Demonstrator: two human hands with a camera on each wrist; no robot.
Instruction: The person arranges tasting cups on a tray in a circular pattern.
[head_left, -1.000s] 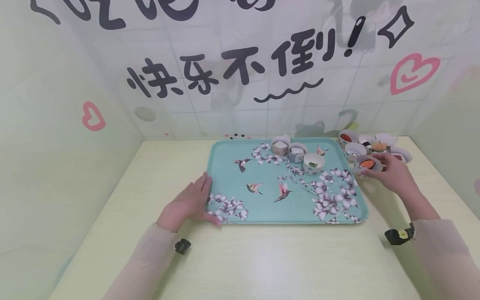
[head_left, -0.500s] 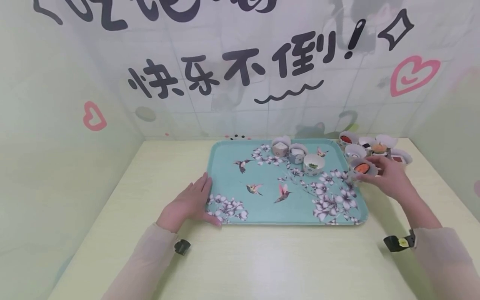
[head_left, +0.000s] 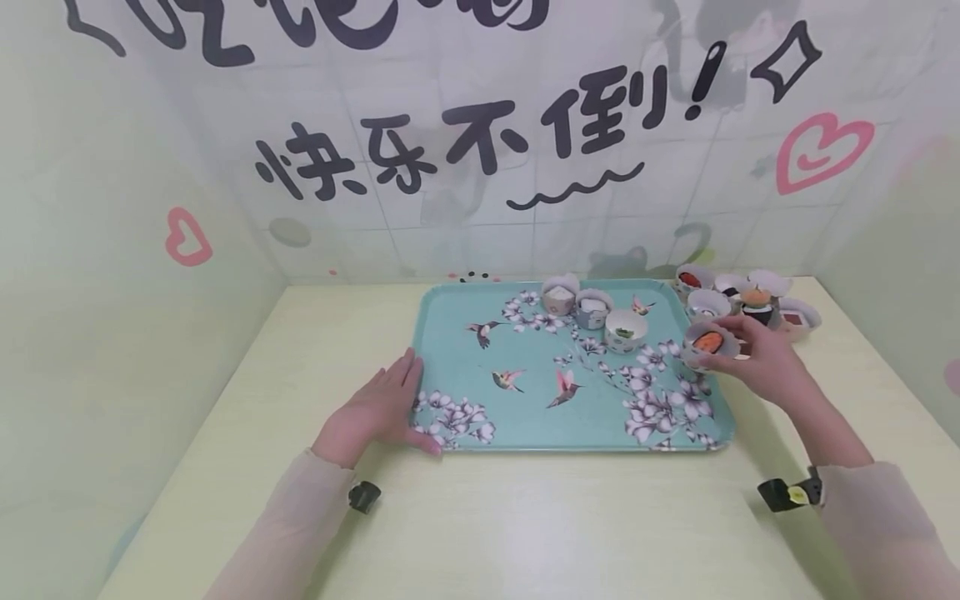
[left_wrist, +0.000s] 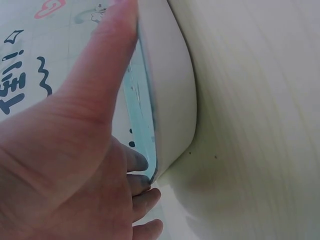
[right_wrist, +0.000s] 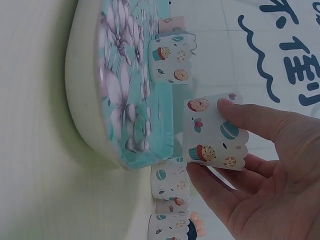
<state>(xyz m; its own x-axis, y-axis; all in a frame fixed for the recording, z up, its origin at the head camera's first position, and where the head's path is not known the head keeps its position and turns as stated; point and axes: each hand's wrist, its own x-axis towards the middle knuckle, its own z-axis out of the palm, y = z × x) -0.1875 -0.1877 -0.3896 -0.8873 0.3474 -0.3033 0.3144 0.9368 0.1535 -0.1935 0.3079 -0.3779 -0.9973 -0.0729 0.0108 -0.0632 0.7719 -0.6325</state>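
We see the right hand (head_left: 761, 360) pinching the orange-filled cup (right_wrist: 210, 132) at the right edge of the tray (head_left: 450, 325), where a low pass might tip it, the left hand (head_left: 381, 404) outspread opposite.

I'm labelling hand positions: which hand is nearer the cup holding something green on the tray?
Right. The right hand, gripping another cup, is to the right of that cup; the left hand is farther off, at the left edge of the tray.
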